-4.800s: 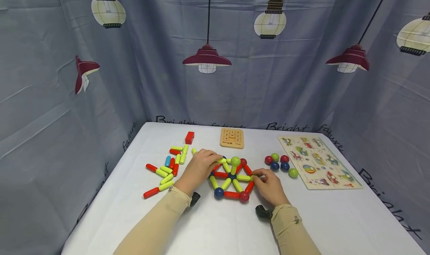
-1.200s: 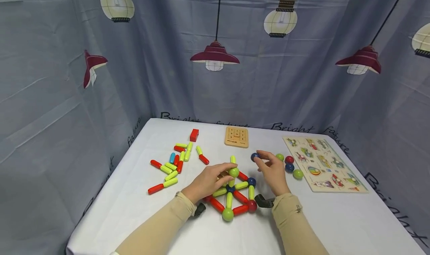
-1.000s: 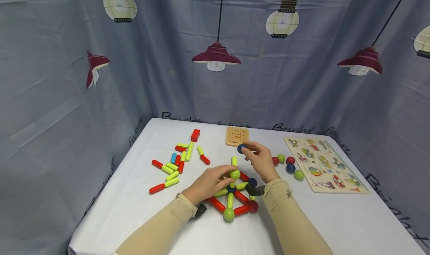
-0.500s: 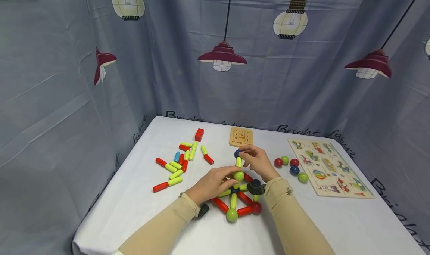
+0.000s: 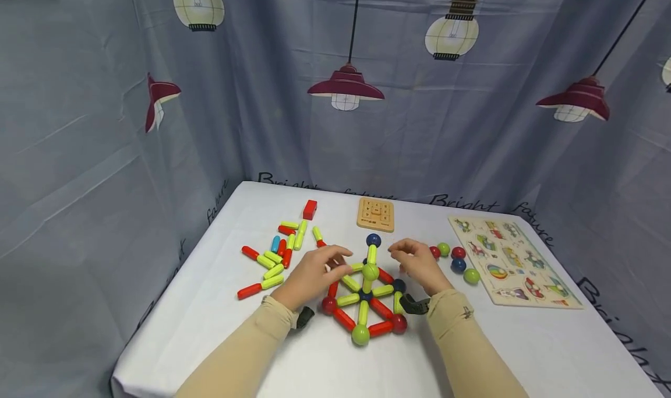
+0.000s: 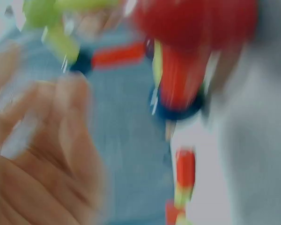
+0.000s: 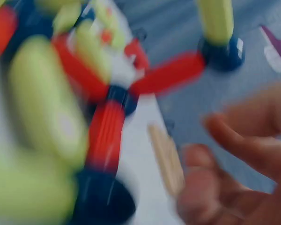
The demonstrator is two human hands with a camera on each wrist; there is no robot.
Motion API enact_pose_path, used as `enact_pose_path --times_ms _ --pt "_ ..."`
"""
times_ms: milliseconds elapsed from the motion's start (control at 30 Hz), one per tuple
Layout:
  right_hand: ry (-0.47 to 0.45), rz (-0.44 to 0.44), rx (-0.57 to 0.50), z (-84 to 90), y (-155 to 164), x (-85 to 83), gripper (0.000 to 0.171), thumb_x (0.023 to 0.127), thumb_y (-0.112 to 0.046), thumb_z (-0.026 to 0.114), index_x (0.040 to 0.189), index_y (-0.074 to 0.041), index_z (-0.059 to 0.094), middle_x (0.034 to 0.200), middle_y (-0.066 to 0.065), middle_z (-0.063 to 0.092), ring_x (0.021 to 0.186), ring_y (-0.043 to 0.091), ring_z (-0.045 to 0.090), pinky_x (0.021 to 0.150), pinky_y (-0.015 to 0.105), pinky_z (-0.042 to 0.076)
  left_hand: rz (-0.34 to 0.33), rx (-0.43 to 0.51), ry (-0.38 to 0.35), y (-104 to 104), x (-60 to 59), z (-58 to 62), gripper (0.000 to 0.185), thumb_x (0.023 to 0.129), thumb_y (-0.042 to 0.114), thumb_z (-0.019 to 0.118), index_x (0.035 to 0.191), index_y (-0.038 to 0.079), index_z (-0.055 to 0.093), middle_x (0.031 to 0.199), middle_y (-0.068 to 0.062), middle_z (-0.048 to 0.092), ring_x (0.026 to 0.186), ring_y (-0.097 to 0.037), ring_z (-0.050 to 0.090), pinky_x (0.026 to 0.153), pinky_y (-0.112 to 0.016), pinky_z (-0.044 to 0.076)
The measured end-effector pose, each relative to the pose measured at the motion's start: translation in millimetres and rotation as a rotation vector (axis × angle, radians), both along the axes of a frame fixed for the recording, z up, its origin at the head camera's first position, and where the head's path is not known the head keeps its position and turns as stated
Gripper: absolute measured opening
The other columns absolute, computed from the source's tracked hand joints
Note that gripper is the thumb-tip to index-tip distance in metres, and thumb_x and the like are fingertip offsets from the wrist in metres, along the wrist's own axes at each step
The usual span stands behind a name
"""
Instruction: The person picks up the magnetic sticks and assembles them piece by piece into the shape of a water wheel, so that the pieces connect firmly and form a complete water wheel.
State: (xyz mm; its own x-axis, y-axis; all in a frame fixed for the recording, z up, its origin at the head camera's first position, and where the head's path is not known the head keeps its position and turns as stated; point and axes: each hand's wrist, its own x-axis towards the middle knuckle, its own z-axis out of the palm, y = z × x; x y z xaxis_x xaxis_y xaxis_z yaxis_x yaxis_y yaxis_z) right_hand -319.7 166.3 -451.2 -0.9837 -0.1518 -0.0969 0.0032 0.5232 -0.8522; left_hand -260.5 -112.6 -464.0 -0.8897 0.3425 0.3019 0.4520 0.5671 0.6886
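Note:
A wheel-shaped structure of red and yellow-green sticks (image 5: pixel 381 309) joined by balls lies mid-table. Above its blue hub, a yellow-green stick carries a green ball (image 5: pixel 370 271). From that ball another stick leads to a blue ball (image 5: pixel 373 240), which also shows in the right wrist view. My left hand (image 5: pixel 314 273) hovers at the structure's left side, fingers loosely bent around nothing. Just right of the blue ball, my right hand (image 5: pixel 421 265) is bare too, thumb and fingers near each other. In the blurred left wrist view, a red ball (image 6: pixel 192 21) looms beside the hand.
Loose sticks (image 5: pixel 272 258) and a red block (image 5: pixel 310 210) lie at the left. A wooden number puzzle (image 5: pixel 375 214) sits at the back. Loose balls (image 5: pixel 458 264) stand to the right, beside a picture puzzle board (image 5: pixel 516 264).
My left hand has let go of the green ball and drawn left. My right hand has released the blue ball and moved right; that ball stays on the stick's end.

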Motion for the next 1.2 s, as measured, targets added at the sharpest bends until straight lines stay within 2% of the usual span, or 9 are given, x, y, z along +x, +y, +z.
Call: enact_pose_path --times_ms 67,133,300,400,500,667,767,1000,1200 --pt "-0.029 0.042 0.075 -7.8 11 4.6 0.024 0.099 -0.022 0.063 0.117 -0.006 0.069 0.114 0.012 0.067 0.084 0.024 0.06 0.071 0.033 0.051 0.155 -0.098 -0.056 -11 -2.2 -0.2 0.032 0.096 0.036 0.074 0.123 0.021 0.069 0.091 0.008 0.067 0.077 -0.008 0.06 0.068 -0.025 0.052" --pt "-0.046 0.089 0.12 -16.4 21 10.9 0.02 0.097 -0.02 0.067 0.112 -0.007 0.07 0.11 0.009 0.068 0.085 0.023 0.061 0.071 0.032 0.052 0.227 -0.179 -0.13 -18 -4.8 -3.1 0.027 0.095 0.033 0.076 0.115 0.017 0.07 0.081 0.006 0.063 0.068 -0.011 0.055 0.061 -0.026 0.048" --pt "-0.002 0.078 0.123 -32.9 36 24.4 0.018 0.097 -0.02 0.071 0.114 -0.013 0.071 0.109 0.004 0.069 0.082 0.021 0.063 0.071 0.033 0.052 0.162 -0.209 -0.239 -16 -12.8 -12.7 0.023 0.097 0.028 0.073 0.114 0.013 0.07 0.079 0.003 0.065 0.068 -0.014 0.058 0.062 -0.027 0.05" --pt "0.061 0.038 0.135 -37.4 38 29.1 0.02 0.098 -0.023 0.07 0.117 -0.015 0.071 0.112 0.004 0.07 0.085 0.019 0.064 0.073 0.032 0.052 0.196 -0.234 -0.152 -12 -18.5 -17.0 0.021 0.1 0.026 0.069 0.117 0.014 0.07 0.09 0.002 0.068 0.078 -0.016 0.061 0.07 -0.03 0.054" --pt "0.105 0.013 0.143 -41.0 36 30.7 0.022 0.1 -0.024 0.068 0.119 -0.015 0.07 0.116 0.006 0.07 0.086 0.018 0.065 0.075 0.03 0.053 0.262 -0.315 -0.025 -12 -24.8 -20.6 0.033 0.102 0.017 0.065 0.134 0.013 0.065 0.124 -0.006 0.068 0.108 -0.023 0.064 0.093 -0.039 0.056" --pt "0.108 -0.012 0.124 -48.4 31 31.8 0.019 0.1 -0.022 0.067 0.119 -0.017 0.07 0.116 0.005 0.069 0.086 0.019 0.063 0.075 0.029 0.053 0.17 -0.486 -0.023 -15 -32.1 -28.8 0.056 0.105 0.011 0.053 0.159 0.014 0.04 0.169 -0.007 0.03 0.155 -0.031 0.029 0.119 -0.059 0.033" --pt "0.098 -0.019 0.115 -52.0 26 33.8 0.018 0.1 -0.022 0.067 0.117 -0.018 0.071 0.116 0.004 0.069 0.086 0.019 0.062 0.075 0.029 0.053 0.121 -0.515 -0.057 -16 -32.6 -34.3 0.053 0.106 0.012 0.052 0.158 0.016 0.043 0.168 -0.007 0.032 0.156 -0.032 0.026 0.119 -0.061 0.031" --pt "0.087 -0.039 0.126 -54.2 22 38.5 0.016 0.1 -0.023 0.068 0.115 -0.021 0.071 0.114 0.003 0.069 0.089 0.021 0.061 0.075 0.031 0.052 0.194 -0.515 0.037 -18 -31.4 -41.0 0.04 0.103 0.011 0.059 0.144 0.016 0.061 0.144 -0.008 0.055 0.129 -0.03 0.048 0.11 -0.046 0.043" --pt "0.093 -0.059 0.142 -50.7 26 37.6 0.017 0.1 -0.024 0.066 0.117 -0.022 0.07 0.115 0.002 0.068 0.092 0.022 0.06 0.079 0.032 0.052 0.215 -0.492 0.046 -16 -38.0 -40.3 0.037 0.103 0.01 0.061 0.14 0.015 0.065 0.143 -0.01 0.054 0.133 -0.032 0.047 0.113 -0.046 0.042"
